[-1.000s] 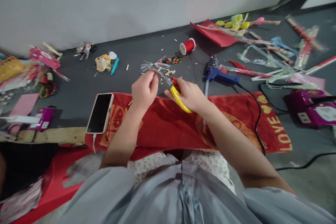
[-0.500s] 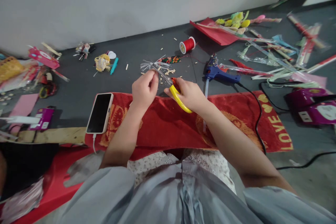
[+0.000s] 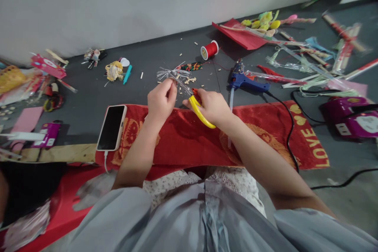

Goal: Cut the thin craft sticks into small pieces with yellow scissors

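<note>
My left hand (image 3: 162,100) pinches a small bundle of thin silvery strands (image 3: 171,74) that fan out to the left above the dark table. My right hand (image 3: 213,107) grips yellow-handled scissors (image 3: 201,113), and their blades reach up-left to the bundle just above my left fingers. Both hands hover over a red towel (image 3: 189,141) with "LOVE" in gold at its right end. Small pale bead-like bits (image 3: 190,80) lie scattered on the table right behind the hands.
A phone (image 3: 112,126) on a cable lies left of my hands. A blue glue gun (image 3: 247,82) with a black cord, a red thread spool (image 3: 209,50), a purple box (image 3: 352,118) and wrapped sticks crowd the right. Craft scraps clutter the left edge.
Both hands stay in almost the same place, with the scissors still at the bundle. The view has shifted slightly.
</note>
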Available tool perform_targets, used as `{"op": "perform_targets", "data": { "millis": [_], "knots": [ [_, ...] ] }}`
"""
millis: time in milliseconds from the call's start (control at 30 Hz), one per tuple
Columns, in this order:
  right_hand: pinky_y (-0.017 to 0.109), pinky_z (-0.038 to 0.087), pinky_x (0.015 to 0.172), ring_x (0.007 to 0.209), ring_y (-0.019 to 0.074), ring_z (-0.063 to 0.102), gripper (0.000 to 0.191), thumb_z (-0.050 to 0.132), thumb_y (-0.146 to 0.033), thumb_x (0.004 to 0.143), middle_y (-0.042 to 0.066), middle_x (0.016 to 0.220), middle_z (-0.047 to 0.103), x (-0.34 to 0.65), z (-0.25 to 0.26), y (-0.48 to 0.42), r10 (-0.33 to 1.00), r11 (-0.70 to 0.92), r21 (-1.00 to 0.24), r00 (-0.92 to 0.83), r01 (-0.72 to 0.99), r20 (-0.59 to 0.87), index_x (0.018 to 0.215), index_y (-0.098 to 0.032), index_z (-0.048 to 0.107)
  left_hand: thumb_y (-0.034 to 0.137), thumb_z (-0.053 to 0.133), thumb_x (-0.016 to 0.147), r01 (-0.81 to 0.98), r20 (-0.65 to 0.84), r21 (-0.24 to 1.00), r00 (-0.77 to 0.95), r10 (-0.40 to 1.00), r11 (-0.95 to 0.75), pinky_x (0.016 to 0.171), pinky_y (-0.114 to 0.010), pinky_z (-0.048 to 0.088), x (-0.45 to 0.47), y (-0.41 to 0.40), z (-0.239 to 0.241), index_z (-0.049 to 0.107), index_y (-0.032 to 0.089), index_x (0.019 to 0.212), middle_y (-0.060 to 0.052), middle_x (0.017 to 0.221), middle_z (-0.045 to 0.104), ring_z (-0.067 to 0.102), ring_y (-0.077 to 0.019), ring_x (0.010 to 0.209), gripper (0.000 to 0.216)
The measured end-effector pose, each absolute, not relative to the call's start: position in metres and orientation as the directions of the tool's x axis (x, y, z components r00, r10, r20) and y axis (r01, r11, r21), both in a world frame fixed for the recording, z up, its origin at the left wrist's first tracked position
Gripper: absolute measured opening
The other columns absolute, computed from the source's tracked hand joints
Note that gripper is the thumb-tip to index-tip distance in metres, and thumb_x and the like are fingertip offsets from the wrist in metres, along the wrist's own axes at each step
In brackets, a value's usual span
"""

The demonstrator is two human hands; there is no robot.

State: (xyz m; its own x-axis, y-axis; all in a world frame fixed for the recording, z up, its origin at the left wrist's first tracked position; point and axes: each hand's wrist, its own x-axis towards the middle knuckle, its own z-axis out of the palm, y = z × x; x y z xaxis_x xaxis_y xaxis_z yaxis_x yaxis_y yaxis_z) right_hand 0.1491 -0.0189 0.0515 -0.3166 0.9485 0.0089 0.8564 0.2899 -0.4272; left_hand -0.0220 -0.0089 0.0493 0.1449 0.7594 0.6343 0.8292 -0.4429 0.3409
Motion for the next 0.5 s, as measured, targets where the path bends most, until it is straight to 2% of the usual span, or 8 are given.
{"op": "perform_targets", "data": {
  "millis": [200,500],
  "knots": [
    [0.03,0.027,0.056,0.064,0.0224,0.061,0.069,0.031,-0.076,0.086,0.012,0.071,0.065,0.149,0.0486,-0.0198,0.954,0.287,-0.41,-0.299,0.865,0.038,0.087,-0.014,0.06,0.032,0.038,0.096,0.841,0.636,0.325,0.145,0.758,-0.433,0.055,-0.025,0.032,-0.0222,-0.0088,0.0496,0.06,0.021,0.077,0.0,0.06,0.057,0.049,-0.0102,0.055,0.03],
    [0.031,0.029,0.057,0.069,0.0255,0.064,0.07,0.029,-0.075,0.087,0.015,0.077,0.068,0.1473,0.0512,-0.0199,0.954,0.264,-0.416,-0.298,0.87,-0.017,0.087,-0.013,0.061,0.032,0.039,0.095,0.855,0.617,0.314,0.147,0.773,-0.413,0.059,-0.026,0.034,-0.0239,-0.0062,0.047,0.06,0.021,0.08,0.0,0.062,0.056,0.051,-0.0126,0.059,0.028]
  ]
}}
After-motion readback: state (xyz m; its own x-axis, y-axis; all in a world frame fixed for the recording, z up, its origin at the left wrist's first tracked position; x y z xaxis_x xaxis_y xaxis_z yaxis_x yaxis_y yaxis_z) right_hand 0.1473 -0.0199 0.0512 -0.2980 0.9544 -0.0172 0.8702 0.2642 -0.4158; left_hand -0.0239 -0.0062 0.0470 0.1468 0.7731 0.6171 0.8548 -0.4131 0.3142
